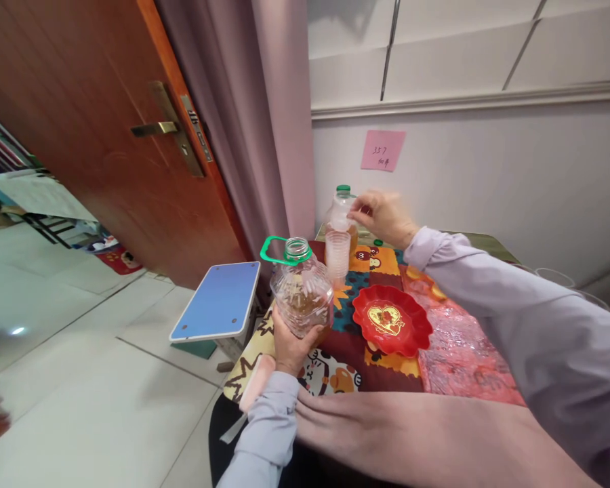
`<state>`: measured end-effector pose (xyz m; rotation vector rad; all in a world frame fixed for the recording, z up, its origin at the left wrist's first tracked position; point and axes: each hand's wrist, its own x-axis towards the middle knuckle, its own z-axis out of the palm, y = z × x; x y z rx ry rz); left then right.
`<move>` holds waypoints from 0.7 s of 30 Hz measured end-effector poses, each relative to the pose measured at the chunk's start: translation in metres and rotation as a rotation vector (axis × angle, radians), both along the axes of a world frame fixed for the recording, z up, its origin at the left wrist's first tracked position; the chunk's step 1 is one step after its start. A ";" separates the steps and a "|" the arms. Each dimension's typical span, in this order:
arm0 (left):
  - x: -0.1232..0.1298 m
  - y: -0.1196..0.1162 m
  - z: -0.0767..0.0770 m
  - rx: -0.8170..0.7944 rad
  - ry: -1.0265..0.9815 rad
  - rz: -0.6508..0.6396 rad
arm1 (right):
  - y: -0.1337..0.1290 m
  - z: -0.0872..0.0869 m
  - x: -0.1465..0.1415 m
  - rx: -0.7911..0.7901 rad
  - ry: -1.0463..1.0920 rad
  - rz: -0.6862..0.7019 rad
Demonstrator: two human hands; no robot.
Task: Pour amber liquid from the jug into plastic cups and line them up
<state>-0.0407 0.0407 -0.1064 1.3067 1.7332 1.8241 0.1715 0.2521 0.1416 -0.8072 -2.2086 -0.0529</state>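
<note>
My left hand [295, 346] is wrapped round the lower part of a clear plastic jug [299, 288] with a green handle, an uncapped mouth and some amber liquid. Over the table, my right hand [386, 215] is closed in a pinch on a translucent plastic cup [341, 213]. Just below that cup stands a stack of similar plastic cups [338, 256], right of the jug. Behind the cups is a second bottle [354, 237] of amber liquid with a green cap [343, 188]. The pinched cup partly hides this bottle.
A red scalloped plate [419, 318] lies on the patterned tablecloth [386, 379]. Beyond it sits a small green cap [378, 242]. A blue-topped stool [218, 298] stands left of the table. The brown door [106, 108], mauve curtain [274, 102] and wall border the space.
</note>
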 end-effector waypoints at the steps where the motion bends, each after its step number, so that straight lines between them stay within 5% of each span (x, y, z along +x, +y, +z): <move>1: 0.000 0.000 0.000 -0.008 -0.004 0.004 | -0.007 0.009 0.011 0.033 0.043 0.003; 3: -0.001 0.001 0.000 -0.032 0.002 0.020 | -0.026 0.018 0.039 0.070 0.071 0.007; 5: -0.002 0.002 -0.001 -0.038 0.018 0.036 | -0.048 0.006 0.068 0.062 0.035 -0.001; 7: -0.003 0.004 -0.001 -0.019 0.049 0.048 | -0.070 -0.028 0.093 0.018 -0.032 -0.018; 12: -0.008 0.005 -0.003 0.014 0.136 0.102 | -0.098 -0.145 0.123 -0.196 -0.200 -0.102; 14: -0.009 0.005 -0.004 0.001 0.171 0.132 | -0.099 -0.173 0.124 -0.226 -0.254 -0.147; 17: -0.008 0.006 -0.003 -0.010 0.202 0.154 | -0.097 -0.186 0.122 -0.231 -0.319 -0.159; 21: -0.005 0.006 0.001 -0.011 0.216 0.146 | -0.097 -0.182 0.124 -0.236 -0.336 -0.134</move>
